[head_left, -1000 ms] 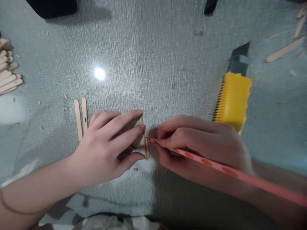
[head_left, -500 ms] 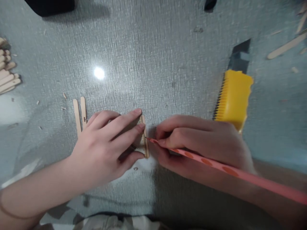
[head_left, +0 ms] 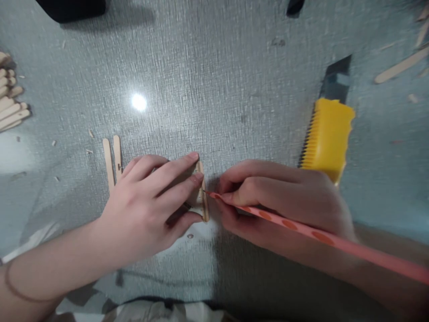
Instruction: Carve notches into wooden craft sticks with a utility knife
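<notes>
My left hand (head_left: pixel 144 203) presses on a short wooden craft stick piece (head_left: pixel 204 201), with fingertips along its upper part and the thumb at its lower end. Something thin and see-through, perhaps a ruler, shows partly under the palm. My right hand (head_left: pixel 268 197) is closed in a writing grip on a pink pencil (head_left: pixel 275 219) with orange spots. The pencil's tip touches, or nearly touches, the stick's edge. Two more craft sticks (head_left: pixel 108 161) lie just left of my left hand, their lower ends hidden behind it.
A yellow box cutter (head_left: pixel 330 138) with its blade out lies beyond my right hand. A pile of craft sticks (head_left: pixel 13 114) is at the far left, with a loose stick (head_left: pixel 402 66) at upper right. A black object (head_left: pixel 73 9) stands at the top left; small wood scraps dot the table.
Both hands keep almost the same place. The pencil tip stays at the stick's edge, and the view shifts only slightly.
</notes>
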Available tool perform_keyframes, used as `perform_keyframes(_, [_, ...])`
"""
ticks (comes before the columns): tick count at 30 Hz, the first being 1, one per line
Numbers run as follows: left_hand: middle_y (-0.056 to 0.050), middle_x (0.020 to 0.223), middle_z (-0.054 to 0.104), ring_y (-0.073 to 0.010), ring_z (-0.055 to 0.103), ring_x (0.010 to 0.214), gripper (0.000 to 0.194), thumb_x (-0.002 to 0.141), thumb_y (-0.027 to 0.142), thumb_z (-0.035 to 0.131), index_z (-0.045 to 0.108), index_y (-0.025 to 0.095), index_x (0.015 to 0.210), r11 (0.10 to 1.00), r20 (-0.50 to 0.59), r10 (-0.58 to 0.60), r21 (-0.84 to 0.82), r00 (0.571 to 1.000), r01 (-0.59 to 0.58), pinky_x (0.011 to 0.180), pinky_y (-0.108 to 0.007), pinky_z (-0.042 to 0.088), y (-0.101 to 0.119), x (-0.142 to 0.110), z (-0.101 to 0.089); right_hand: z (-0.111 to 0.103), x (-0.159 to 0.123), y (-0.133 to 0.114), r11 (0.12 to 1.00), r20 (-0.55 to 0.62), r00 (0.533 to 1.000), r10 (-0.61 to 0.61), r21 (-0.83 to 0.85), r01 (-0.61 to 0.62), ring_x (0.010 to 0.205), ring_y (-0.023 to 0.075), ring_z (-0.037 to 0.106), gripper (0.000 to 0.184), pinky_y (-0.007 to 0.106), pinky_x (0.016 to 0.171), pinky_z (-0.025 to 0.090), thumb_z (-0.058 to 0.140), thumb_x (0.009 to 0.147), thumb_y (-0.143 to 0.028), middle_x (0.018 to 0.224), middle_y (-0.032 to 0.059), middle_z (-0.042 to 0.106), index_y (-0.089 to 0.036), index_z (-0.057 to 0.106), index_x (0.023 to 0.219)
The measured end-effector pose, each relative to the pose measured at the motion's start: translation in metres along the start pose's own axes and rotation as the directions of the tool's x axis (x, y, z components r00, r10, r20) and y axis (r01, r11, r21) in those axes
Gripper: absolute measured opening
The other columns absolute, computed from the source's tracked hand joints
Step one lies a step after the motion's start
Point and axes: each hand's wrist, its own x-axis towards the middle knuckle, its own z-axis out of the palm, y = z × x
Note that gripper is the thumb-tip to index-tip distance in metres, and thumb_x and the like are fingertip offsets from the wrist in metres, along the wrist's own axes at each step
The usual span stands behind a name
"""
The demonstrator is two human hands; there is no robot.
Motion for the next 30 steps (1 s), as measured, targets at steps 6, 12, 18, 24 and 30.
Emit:
perform_keyframes(6, [-0.008, 0.137, 0.062, -0.0279, 0.061, 0.101, 0.047, 0.086, 0.049, 0.07, 0.065, 0.018, 0.121, 1.0, 0.0, -0.008, -0.009, 1.0, 0.008, 0.085, -0.05, 0.054, 0.0008, 0.0001, -0.0003, 0.0007, 0.0003, -0.0006, 1.0, 0.003, 1.0, -0.01, 0.009, 0.01, 0.069, 0.0082, 0.068, 0.022, 0.02, 0.06, 0.056, 0.067, 0.082, -0.005, 0.082, -0.0043, 0.069, -0.022, 0.055, 0.073])
perform_keyframes(12, [-0.008, 0.136, 0.063, -0.0274, 0.061, 0.101, 0.046, 0.086, 0.047, 0.07, 0.064, 0.019, 0.122, 1.0, 0.002, -0.003, 0.003, 1.0, 0.003, 0.085, -0.049, 0.054, 0.0006, 0.0006, 0.0, 0.0002, -0.0009, 0.0008, 0.999, -0.022, 1.0, -0.002, -0.043, 0.002, 0.068, 0.0101, 0.069, 0.023, 0.023, 0.059, 0.058, 0.067, 0.084, -0.009, 0.083, -0.0042, 0.07, -0.023, 0.054, 0.072])
perform_keyframes(18, [-0.009, 0.136, 0.062, -0.0272, 0.061, 0.102, 0.046, 0.086, 0.047, 0.07, 0.064, 0.019, 0.122, 1.0, 0.005, -0.009, -0.005, 1.0, 0.009, 0.087, -0.049, 0.053, 0.0005, 0.0009, -0.0001, 0.0001, -0.0009, 0.0004, 1.0, -0.008, 1.0, -0.016, -0.013, 0.015, 0.07, 0.0087, 0.068, 0.022, 0.02, 0.061, 0.057, 0.068, 0.082, -0.007, 0.084, -0.0046, 0.069, -0.023, 0.055, 0.073])
perform_keyframes(24, [-0.009, 0.137, 0.062, -0.0277, 0.061, 0.102, 0.045, 0.087, 0.048, 0.069, 0.064, 0.02, 0.122, 1.0, -0.01, -0.006, -0.021, 1.0, 0.006, 0.086, -0.05, 0.053, -0.0011, -0.0007, 0.0004, -0.0037, 0.0002, 0.001, 0.999, 0.02, 1.0, -0.01, 0.034, 0.009, 0.067, 0.0089, 0.067, 0.022, 0.02, 0.057, 0.055, 0.067, 0.081, -0.007, 0.082, -0.004, 0.068, -0.023, 0.053, 0.073])
perform_keyframes(30, [-0.01, 0.136, 0.062, -0.0266, 0.06, 0.102, 0.043, 0.088, 0.051, 0.067, 0.064, 0.021, 0.119, 1.0, -0.016, 0.017, -0.005, 1.0, -0.017, 0.086, -0.048, 0.052, -0.0036, -0.0008, 0.0023, -0.0073, 0.0019, 0.0011, 0.998, 0.022, 0.999, -0.031, 0.052, 0.03, 0.066, 0.0084, 0.066, 0.021, 0.019, 0.057, 0.055, 0.065, 0.081, -0.007, 0.079, -0.0024, 0.067, -0.023, 0.054, 0.074])
